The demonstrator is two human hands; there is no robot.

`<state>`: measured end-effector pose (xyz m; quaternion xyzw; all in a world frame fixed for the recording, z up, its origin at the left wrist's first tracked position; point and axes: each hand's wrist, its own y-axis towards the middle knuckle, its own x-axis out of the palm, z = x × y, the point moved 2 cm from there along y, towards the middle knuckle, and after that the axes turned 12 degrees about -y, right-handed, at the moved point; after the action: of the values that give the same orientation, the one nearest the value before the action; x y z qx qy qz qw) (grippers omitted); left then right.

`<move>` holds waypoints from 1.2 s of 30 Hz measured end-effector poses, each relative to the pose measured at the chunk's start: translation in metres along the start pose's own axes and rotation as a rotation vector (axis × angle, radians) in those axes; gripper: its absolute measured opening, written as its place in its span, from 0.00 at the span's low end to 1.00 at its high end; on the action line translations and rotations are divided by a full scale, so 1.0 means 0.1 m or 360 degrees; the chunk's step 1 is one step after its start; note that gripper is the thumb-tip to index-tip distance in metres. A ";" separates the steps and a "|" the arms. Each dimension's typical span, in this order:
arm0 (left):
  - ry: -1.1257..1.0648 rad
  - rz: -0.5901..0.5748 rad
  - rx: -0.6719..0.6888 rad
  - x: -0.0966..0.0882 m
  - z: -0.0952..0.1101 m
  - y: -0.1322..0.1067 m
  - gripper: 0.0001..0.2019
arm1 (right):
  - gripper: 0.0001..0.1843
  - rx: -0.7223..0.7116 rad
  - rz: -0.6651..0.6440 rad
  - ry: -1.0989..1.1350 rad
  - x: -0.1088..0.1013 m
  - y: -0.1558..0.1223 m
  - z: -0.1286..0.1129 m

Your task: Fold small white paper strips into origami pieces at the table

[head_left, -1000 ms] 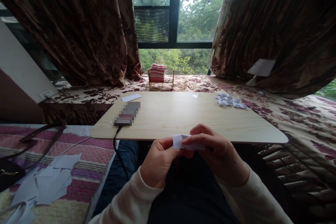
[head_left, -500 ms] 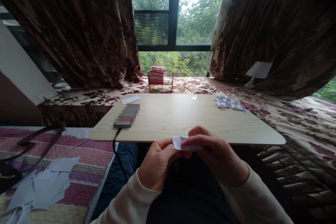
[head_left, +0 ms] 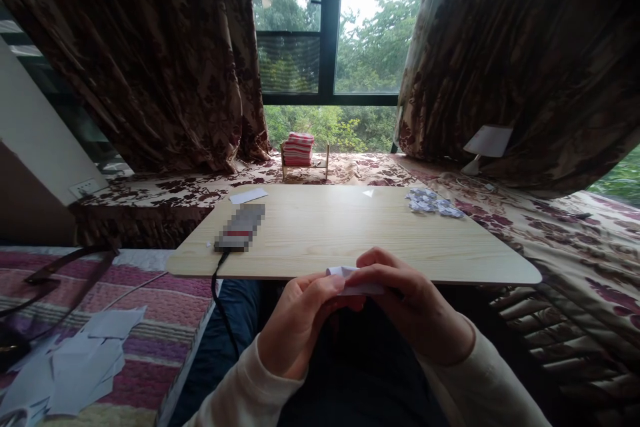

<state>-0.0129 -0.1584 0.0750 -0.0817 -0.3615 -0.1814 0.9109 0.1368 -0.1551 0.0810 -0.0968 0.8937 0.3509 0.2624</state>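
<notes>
We held a small piece of white paper (head_left: 339, 271) between our two hands at the lower centre of the frame, where it overlapped the near edge of the pale wooden counter (head_left: 310, 230) in our view. Our left hand (head_left: 290, 327) was curled nearly closed, its thumb pressed over the left end of the paper; our right hand (head_left: 417, 303) had its fingers bent over the other end, gripping it and hiding much of it from us. Right of centre, at the far side of the counter, we saw a heap of small crumpled or folded papers (head_left: 433, 203). Left of centre lay a flat white slip (head_left: 249, 196), and nearer to us a dark device (head_left: 240, 228), blurred out, with a black cable (head_left: 216, 287) running down over the edge. At the lower left of the frame, loose white sheets (head_left: 87, 363) overlapped one another on a striped bed (head_left: 145, 380). Beyond the counter, we could see a stack of red-and-white cloths (head_left: 299, 149) on a little stand (head_left: 327, 161) at upper centre, below the window (head_left: 327, 27), and a white-shaded lamp (head_left: 489, 141) toward the right.
</notes>
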 end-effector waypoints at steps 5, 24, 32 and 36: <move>0.0041 0.0063 0.0022 0.00 -0.01 0.02 0.10 | 0.14 -0.0015 0.0018 0.0065 0.01 0.02 -0.02; 0.0508 0.0159 0.0311 -0.10 -0.06 0.10 0.16 | 0.11 0.0504 0.0254 0.0295 0.10 0.04 0.01; 0.0574 0.0151 0.0353 -0.05 -0.03 0.09 0.16 | 0.09 0.0485 0.0220 0.0369 0.10 0.08 0.00; 0.0511 0.0227 0.0410 -0.05 -0.02 0.09 0.15 | 0.10 0.0550 0.0311 0.0367 -0.01 0.08 0.05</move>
<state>-0.0118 -0.1496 0.0699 0.0399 -0.2253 -0.0794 0.9702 0.1367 -0.1455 0.0831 -0.0029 0.9697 0.2029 0.1360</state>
